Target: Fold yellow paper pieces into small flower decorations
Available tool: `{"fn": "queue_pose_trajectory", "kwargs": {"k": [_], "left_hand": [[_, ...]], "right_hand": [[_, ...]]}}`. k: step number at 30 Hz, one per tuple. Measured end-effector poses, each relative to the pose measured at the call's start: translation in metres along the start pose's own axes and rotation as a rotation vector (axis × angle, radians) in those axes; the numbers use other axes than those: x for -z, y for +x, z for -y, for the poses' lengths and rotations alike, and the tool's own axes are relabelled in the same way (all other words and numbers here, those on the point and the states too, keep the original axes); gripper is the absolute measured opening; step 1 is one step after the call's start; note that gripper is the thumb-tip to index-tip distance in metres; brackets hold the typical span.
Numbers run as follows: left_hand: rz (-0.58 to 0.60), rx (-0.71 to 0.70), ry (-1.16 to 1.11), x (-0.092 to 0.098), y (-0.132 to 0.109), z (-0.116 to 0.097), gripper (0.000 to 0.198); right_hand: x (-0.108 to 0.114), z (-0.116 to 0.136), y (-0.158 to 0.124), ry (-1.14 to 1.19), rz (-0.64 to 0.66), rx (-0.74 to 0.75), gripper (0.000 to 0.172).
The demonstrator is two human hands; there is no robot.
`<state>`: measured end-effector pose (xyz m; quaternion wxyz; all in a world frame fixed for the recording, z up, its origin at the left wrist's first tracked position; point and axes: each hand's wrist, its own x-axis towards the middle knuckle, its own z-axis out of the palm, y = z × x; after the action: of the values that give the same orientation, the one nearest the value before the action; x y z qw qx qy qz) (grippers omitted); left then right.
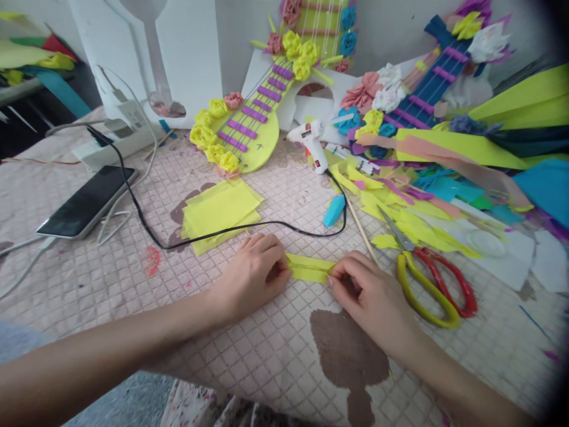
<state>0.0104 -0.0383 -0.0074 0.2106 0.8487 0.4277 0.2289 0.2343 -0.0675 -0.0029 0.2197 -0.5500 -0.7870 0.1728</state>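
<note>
Between my two hands a narrow folded strip of yellow crepe paper (311, 268) is stretched just over the table, with crease lines running along its length. My left hand (258, 267) pinches its left end between thumb and fingers. At the right end, my right hand (367, 284) grips it the same way. Behind my left hand lies a stack of yellow paper sheets (222, 207), crossed by a black cord. A pair of scissors (427, 281) with yellow and red handles rests to the right of my right hand, beside a thin wooden stick (361, 230).
A white glue gun (313, 145) stands behind, its black cord (208, 235) looping across the table. Paper scraps (400, 213) heap at right. Paper-flower-trimmed guitar models (258, 112) lean at the back. A phone (86, 201) and power strip (118, 145) are at left; a blue piece (334, 210) lies mid-table.
</note>
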Motion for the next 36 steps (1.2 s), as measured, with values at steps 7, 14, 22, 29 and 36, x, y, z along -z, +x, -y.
{"fn": "queue_pose_trajectory", "kwargs": {"k": [7, 14, 22, 29, 36], "left_hand": [[0.043, -0.017, -0.039, 0.0049, 0.0005, 0.0022, 0.008], [0.057, -0.002, -0.054, 0.0069, 0.003, 0.0001, 0.009], [0.051, 0.025, -0.027, 0.0064, 0.0038, -0.0023, 0.01], [0.032, 0.044, -0.032, 0.005, 0.0036, -0.0022, 0.009], [0.03, 0.026, -0.145, 0.0047, 0.0035, -0.0003, 0.011]], "right_hand": [[-0.0006, -0.0001, -0.0013, 0.003, 0.018, -0.035, 0.012], [-0.0008, 0.0009, -0.0004, 0.005, 0.012, -0.038, 0.012], [-0.0001, 0.0007, -0.0006, 0.003, 0.023, -0.057, 0.011], [0.0012, 0.0012, 0.0004, 0.021, 0.004, -0.055, 0.012], [0.0056, 0.0024, 0.0003, 0.112, 0.061, -0.056, 0.013]]}}
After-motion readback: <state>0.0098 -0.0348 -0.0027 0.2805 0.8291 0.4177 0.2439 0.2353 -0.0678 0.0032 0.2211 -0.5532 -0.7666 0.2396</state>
